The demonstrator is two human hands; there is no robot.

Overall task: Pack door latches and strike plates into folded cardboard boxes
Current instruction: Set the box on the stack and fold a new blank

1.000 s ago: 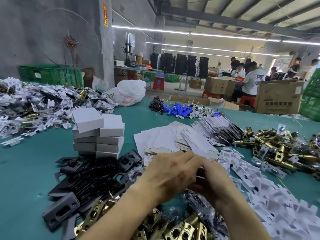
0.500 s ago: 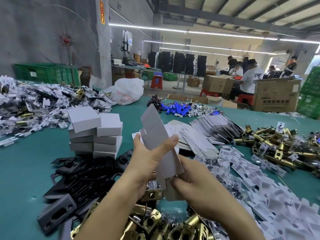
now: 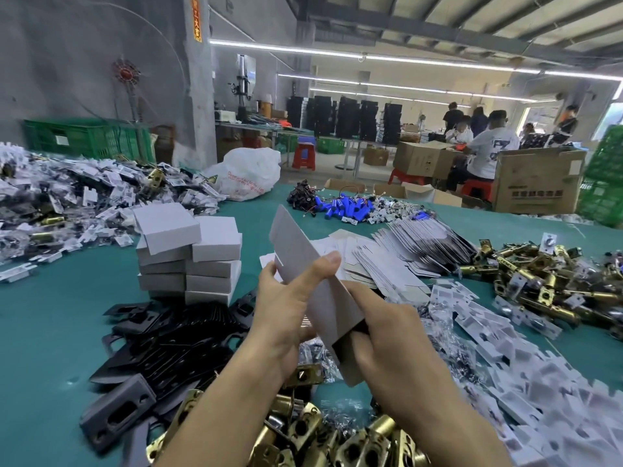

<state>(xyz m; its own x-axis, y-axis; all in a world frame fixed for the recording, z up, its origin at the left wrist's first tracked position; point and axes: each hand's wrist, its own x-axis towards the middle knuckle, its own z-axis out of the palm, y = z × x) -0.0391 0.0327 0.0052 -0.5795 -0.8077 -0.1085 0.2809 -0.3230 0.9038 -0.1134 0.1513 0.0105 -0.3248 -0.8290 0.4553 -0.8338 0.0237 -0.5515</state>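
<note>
Now the left hand point(image 3: 286, 318) and right hand point(image 3: 387, 335) pinch a flat carton point(image 3: 303, 254) beside the box stack point(image 3: 188, 261); squaring it open probably comes next.

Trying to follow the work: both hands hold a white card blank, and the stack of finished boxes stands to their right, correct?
Not quite. In the head view the left hand and right hand do hold the blank, but the stack of boxes stands to their left.
</note>
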